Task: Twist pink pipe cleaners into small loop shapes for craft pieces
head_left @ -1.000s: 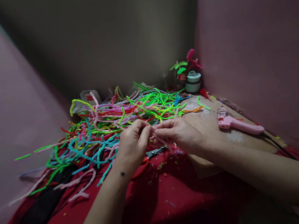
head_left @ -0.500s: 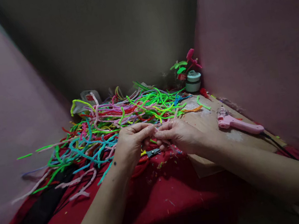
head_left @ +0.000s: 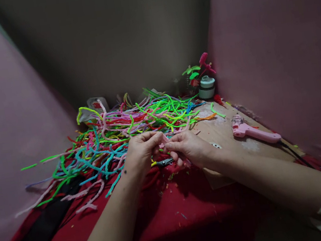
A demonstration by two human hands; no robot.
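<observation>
Pink fuzzy strip (head_left: 166,139) | near scissors (head_left: 164,162) | grip: left hand (head_left: 140,151), right hand (head_left: 193,146) both pinching it, seemingly; fingers hide much | risk: could slip or kink if pinches pull unevenly

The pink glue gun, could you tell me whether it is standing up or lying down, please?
Lying down: the pink glue gun is stretched out along the brown board, handle included.

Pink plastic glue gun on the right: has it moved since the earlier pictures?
No. The pink plastic glue gun keeps its place beside the whitish patch on the flat brown board; no shift either way.
</observation>
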